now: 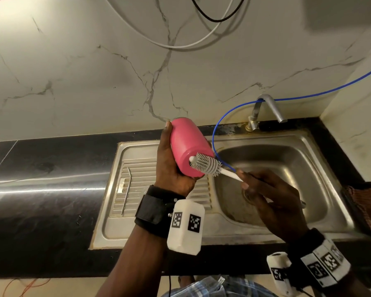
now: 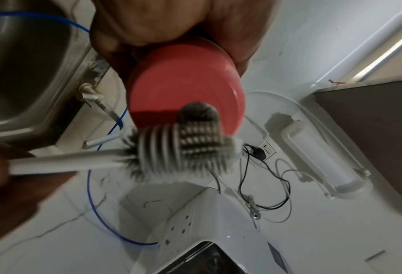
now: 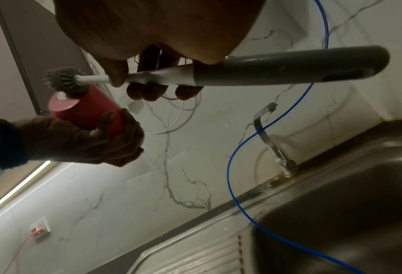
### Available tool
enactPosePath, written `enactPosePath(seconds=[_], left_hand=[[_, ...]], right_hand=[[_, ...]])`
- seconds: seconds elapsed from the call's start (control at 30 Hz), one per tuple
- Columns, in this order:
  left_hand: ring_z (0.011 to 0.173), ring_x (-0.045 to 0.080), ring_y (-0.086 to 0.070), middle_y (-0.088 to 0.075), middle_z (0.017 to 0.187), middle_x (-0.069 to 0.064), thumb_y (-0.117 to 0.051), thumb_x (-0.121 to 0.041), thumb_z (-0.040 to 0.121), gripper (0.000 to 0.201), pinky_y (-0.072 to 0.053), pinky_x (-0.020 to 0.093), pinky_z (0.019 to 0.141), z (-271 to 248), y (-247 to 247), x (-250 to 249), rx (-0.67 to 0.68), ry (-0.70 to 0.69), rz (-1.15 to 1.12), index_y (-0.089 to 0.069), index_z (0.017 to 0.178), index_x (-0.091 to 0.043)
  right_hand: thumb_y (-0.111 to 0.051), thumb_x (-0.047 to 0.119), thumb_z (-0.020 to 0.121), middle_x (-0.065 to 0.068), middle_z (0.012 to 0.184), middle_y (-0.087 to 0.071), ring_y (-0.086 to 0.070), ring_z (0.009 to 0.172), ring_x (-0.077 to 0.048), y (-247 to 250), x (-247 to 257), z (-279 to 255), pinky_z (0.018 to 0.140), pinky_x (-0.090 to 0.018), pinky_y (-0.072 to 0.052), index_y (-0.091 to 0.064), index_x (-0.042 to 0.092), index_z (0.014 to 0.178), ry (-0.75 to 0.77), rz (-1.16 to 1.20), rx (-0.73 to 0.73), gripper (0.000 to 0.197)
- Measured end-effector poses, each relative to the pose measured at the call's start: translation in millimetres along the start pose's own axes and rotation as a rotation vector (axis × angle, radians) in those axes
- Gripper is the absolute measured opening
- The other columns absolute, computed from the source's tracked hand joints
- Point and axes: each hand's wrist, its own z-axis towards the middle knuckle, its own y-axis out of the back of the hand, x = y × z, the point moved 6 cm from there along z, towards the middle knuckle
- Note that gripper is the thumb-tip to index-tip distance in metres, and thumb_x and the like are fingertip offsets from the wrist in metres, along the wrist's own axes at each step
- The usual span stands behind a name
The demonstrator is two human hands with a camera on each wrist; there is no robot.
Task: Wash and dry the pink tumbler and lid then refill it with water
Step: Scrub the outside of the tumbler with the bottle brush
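My left hand (image 1: 171, 168) grips the pink tumbler (image 1: 186, 144) around its body and holds it tilted above the sink's left rim, its closed base turned toward me. In the left wrist view the tumbler (image 2: 183, 92) shows that flat base. My right hand (image 1: 263, 189) holds the white-and-grey bottle brush (image 1: 206, 163) by its handle. The brush's grey bristle head lies against the tumbler's base edge. From the right wrist, the brush (image 3: 242, 74) runs left to the tumbler (image 3: 85, 109). No lid is in view.
A steel sink (image 1: 330, 200) with a ribbed drainboard (image 1: 135, 185) sits in a black counter (image 1: 41, 200). A curved tap (image 1: 270, 106) stands at the back, and a blue tube (image 1: 214, 133) loops into the basin. A thin metal tool (image 1: 125, 189) lies on the drainboard. A cloth (image 1: 364, 209) lies at the right.
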Motion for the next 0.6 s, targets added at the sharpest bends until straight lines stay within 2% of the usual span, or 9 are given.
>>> enactPosePath(seconds=[0.07,0.13,0.17,0.2,0.33,0.43,0.5,0.6], left_hand=[[0.09,0.03,-0.067,-0.066,0.106,0.013,-0.06,-0.067,0.097,0.068,-0.066,0.042,0.068,-3,-6,14,-0.006,0.039,0.001,-0.064,0.136,-0.012],[0.087,0.03,-0.068,-0.067,0.101,0.015,-0.06,-0.067,0.096,0.064,-0.067,0.042,0.069,-5,-8,22,-0.018,0.045,-0.001,-0.075,0.118,-0.009],[0.087,0.03,-0.068,-0.068,0.101,0.015,-0.06,-0.068,0.095,0.064,-0.066,0.041,0.072,-5,-7,22,-0.027,0.041,0.005,-0.077,0.116,-0.009],[0.087,0.029,-0.068,-0.067,0.102,0.014,-0.06,-0.069,0.095,0.065,-0.066,0.04,0.072,-4,-5,21,-0.033,0.039,0.01,-0.074,0.121,-0.01],[0.091,0.027,-0.066,-0.065,0.109,0.012,-0.062,-0.07,0.093,0.083,-0.065,0.037,0.065,-2,6,4,-0.054,0.0,0.018,-0.052,0.153,-0.014],[0.097,0.027,-0.065,-0.064,0.116,0.011,-0.066,-0.069,0.09,0.09,-0.065,0.036,0.07,-3,4,3,-0.019,0.014,-0.006,-0.045,0.162,-0.019],[0.096,0.028,-0.066,-0.065,0.113,0.011,-0.067,-0.07,0.089,0.089,-0.066,0.037,0.069,-2,2,9,-0.015,0.043,-0.001,-0.048,0.158,-0.017],[0.096,0.03,-0.066,-0.063,0.113,0.012,-0.064,-0.07,0.091,0.085,-0.065,0.04,0.063,0,0,14,0.003,0.057,0.028,-0.051,0.155,-0.016]], right_hand=[[-0.063,0.008,0.098,0.002,0.109,-0.065,-0.069,0.084,-0.017,-2,10,8,0.065,-0.038,-0.053,-0.069,0.023,0.134,0.019,-0.015,-0.013,0.039],[-0.065,0.003,0.096,-0.002,0.106,-0.066,-0.067,0.08,-0.014,-5,17,14,0.066,-0.029,-0.051,-0.071,0.014,0.13,0.05,-0.023,-0.02,0.036],[-0.065,0.003,0.096,-0.002,0.105,-0.065,-0.066,0.08,-0.014,-6,17,15,0.067,-0.027,-0.05,-0.071,0.012,0.129,0.053,-0.012,-0.02,0.035],[-0.064,0.003,0.097,-0.001,0.105,-0.065,-0.066,0.08,-0.016,-5,13,14,0.067,-0.028,-0.05,-0.071,0.012,0.13,0.041,0.014,-0.019,0.035],[-0.063,0.01,0.098,0.002,0.105,-0.066,-0.069,0.085,-0.023,7,-10,-6,0.067,-0.046,-0.055,-0.071,0.02,0.13,-0.039,0.075,-0.043,0.035],[-0.065,0.004,0.095,0.001,0.103,-0.068,-0.07,0.086,-0.023,8,-13,-14,0.066,-0.047,-0.055,-0.072,0.016,0.126,-0.05,0.058,-0.056,0.034],[-0.064,0.007,0.097,0.004,0.106,-0.068,-0.07,0.087,-0.022,5,-8,-10,0.068,-0.045,-0.056,-0.071,0.017,0.126,-0.059,0.1,-0.081,0.031],[-0.065,0.014,0.099,0.015,0.112,-0.066,-0.07,0.095,-0.013,-3,6,1,0.079,-0.026,-0.053,-0.069,0.022,0.126,-0.033,0.089,-0.077,0.029]])
